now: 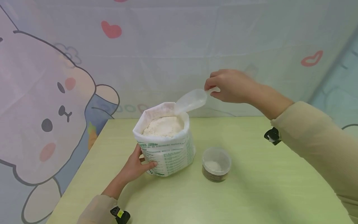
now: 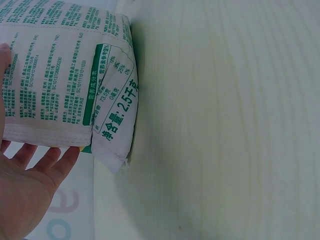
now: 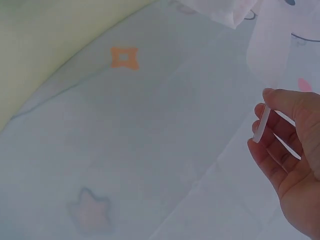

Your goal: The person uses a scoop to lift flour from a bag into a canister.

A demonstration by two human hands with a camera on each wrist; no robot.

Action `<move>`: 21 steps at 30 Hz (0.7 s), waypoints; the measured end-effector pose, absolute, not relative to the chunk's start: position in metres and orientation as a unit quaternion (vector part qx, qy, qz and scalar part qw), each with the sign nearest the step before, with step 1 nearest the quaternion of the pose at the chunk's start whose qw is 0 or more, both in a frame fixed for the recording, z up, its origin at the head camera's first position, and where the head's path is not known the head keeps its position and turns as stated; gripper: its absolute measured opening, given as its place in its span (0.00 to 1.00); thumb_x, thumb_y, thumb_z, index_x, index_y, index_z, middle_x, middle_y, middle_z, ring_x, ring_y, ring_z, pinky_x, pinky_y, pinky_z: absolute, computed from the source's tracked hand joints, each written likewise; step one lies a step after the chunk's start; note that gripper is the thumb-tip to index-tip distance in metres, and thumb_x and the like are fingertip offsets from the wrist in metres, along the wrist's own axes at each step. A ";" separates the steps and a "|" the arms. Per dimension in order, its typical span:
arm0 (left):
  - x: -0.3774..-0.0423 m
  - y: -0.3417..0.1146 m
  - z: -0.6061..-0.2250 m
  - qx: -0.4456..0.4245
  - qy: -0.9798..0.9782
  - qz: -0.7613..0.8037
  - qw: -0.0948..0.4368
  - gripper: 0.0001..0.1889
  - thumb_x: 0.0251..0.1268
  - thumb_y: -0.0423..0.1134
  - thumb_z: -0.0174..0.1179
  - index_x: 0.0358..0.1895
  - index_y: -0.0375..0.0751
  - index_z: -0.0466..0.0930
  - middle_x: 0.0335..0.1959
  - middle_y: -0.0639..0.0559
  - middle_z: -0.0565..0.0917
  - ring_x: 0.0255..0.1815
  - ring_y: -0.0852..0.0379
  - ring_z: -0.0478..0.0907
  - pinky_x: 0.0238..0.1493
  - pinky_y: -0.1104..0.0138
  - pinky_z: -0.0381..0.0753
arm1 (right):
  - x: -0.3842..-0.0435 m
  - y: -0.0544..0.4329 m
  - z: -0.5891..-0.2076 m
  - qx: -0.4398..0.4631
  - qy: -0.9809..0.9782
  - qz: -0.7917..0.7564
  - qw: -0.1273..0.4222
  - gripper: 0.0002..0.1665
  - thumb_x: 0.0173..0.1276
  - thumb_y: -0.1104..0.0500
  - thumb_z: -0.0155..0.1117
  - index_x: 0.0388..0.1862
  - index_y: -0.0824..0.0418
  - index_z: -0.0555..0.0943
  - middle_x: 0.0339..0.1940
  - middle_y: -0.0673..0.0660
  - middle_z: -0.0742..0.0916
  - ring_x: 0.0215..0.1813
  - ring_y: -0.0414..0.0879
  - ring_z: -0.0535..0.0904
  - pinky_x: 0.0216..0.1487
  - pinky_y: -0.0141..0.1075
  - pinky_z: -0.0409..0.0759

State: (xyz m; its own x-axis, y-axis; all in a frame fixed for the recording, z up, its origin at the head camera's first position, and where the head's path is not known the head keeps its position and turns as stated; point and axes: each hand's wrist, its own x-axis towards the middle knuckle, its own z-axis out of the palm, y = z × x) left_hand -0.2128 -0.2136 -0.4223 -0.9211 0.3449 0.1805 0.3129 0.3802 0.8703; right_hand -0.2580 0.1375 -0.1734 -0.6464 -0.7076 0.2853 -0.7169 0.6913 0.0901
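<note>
A white flour bag with green print (image 1: 170,157) stands upright with its mouth open, pale powder (image 1: 162,127) near the top. My left hand (image 1: 132,170) holds its lower left side, thumb on the printed front. In the left wrist view, the other fingers of the left hand (image 2: 30,185) reach behind the bag (image 2: 60,75). Above and right of the bag, my right hand (image 1: 232,85) pinches the handle of a translucent scoop (image 1: 193,100). The scoop's tip slants down to the bag's rim. The right wrist view shows the thumb and fingers (image 3: 295,145) on the scoop handle.
A clear round plastic tub (image 1: 216,165) without a lid stands right of the bag, some white powder inside. The light green table (image 1: 179,202) meets a cartoon-printed cloth (image 1: 179,40) at its back edge. Bands with small black devices (image 1: 272,136) sit on both wrists.
</note>
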 end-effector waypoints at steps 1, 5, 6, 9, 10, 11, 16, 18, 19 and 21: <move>-0.213 -0.214 -0.423 0.199 0.831 0.519 0.014 0.44 0.52 0.40 0.68 0.68 0.61 0.48 0.60 0.54 0.66 0.61 0.47 0.64 0.57 0.48 0.72 | -0.258 0.135 -0.173 0.395 -0.906 0.010 0.150 0.09 0.58 0.65 0.62 0.39 0.59 0.82 0.36 0.53 0.82 0.41 0.50 0.78 0.41 0.43 0.78; -0.213 -0.213 -0.423 0.198 0.831 0.519 0.013 0.44 0.52 0.41 0.68 0.68 0.61 0.48 0.61 0.54 0.66 0.61 0.47 0.64 0.57 0.48 0.73 | -0.257 0.126 -0.171 0.401 -0.904 -0.006 0.144 0.09 0.59 0.66 0.63 0.39 0.59 0.82 0.36 0.53 0.82 0.42 0.50 0.77 0.41 0.43 0.78; -0.213 -0.213 -0.424 0.197 0.832 0.519 0.013 0.44 0.52 0.41 0.68 0.68 0.61 0.48 0.60 0.54 0.66 0.61 0.47 0.64 0.57 0.48 0.73 | -0.257 0.124 -0.170 0.402 -0.904 -0.008 0.143 0.09 0.59 0.66 0.63 0.39 0.58 0.82 0.36 0.53 0.82 0.42 0.50 0.77 0.41 0.42 0.78; -0.213 -0.212 -0.424 0.193 0.832 0.520 0.014 0.45 0.51 0.41 0.69 0.68 0.63 0.48 0.60 0.55 0.66 0.60 0.49 0.64 0.56 0.49 0.73 | -0.256 0.118 -0.171 0.405 -0.903 -0.011 0.143 0.09 0.58 0.66 0.63 0.39 0.58 0.82 0.36 0.53 0.82 0.42 0.51 0.77 0.41 0.42 0.78; -0.213 -0.212 -0.424 0.192 0.832 0.521 0.016 0.45 0.51 0.42 0.69 0.68 0.64 0.48 0.60 0.56 0.66 0.60 0.49 0.65 0.56 0.49 0.73 | -0.256 0.115 -0.171 0.406 -0.902 -0.013 0.144 0.09 0.58 0.66 0.63 0.39 0.58 0.82 0.36 0.53 0.82 0.43 0.51 0.77 0.40 0.42 0.78; -0.213 -0.212 -0.424 0.192 0.832 0.521 0.016 0.45 0.51 0.42 0.69 0.68 0.64 0.47 0.60 0.56 0.66 0.60 0.49 0.64 0.56 0.49 0.73 | -0.256 0.113 -0.171 0.407 -0.902 -0.018 0.143 0.10 0.59 0.66 0.63 0.39 0.57 0.82 0.37 0.52 0.82 0.43 0.51 0.76 0.40 0.41 0.79; -0.214 -0.212 -0.425 0.197 0.831 0.520 0.016 0.46 0.51 0.43 0.68 0.68 0.65 0.47 0.62 0.55 0.65 0.61 0.48 0.64 0.57 0.49 0.73 | -0.255 0.102 -0.173 0.406 -0.902 -0.062 0.131 0.11 0.60 0.65 0.63 0.41 0.54 0.82 0.39 0.52 0.82 0.46 0.51 0.75 0.40 0.41 0.79; -0.213 -0.212 -0.424 0.199 0.832 0.517 0.015 0.46 0.51 0.43 0.68 0.69 0.64 0.46 0.62 0.54 0.65 0.61 0.47 0.64 0.56 0.49 0.73 | -0.254 0.098 -0.174 0.407 -0.901 -0.078 0.125 0.12 0.60 0.65 0.63 0.42 0.54 0.82 0.39 0.52 0.82 0.46 0.51 0.75 0.40 0.41 0.79; -0.213 -0.211 -0.424 0.196 0.833 0.517 0.015 0.46 0.51 0.43 0.69 0.68 0.64 0.46 0.61 0.54 0.65 0.61 0.47 0.64 0.56 0.49 0.73 | -0.253 0.097 -0.175 0.408 -0.900 -0.085 0.124 0.12 0.60 0.65 0.63 0.42 0.54 0.82 0.39 0.52 0.82 0.46 0.51 0.75 0.40 0.41 0.79; -0.213 -0.210 -0.422 0.196 0.835 0.514 0.015 0.46 0.51 0.42 0.68 0.69 0.64 0.46 0.61 0.54 0.65 0.61 0.47 0.64 0.56 0.49 0.73 | -0.252 0.094 -0.176 0.412 -0.898 -0.094 0.124 0.12 0.60 0.65 0.63 0.42 0.54 0.83 0.40 0.52 0.82 0.45 0.51 0.75 0.40 0.40 0.79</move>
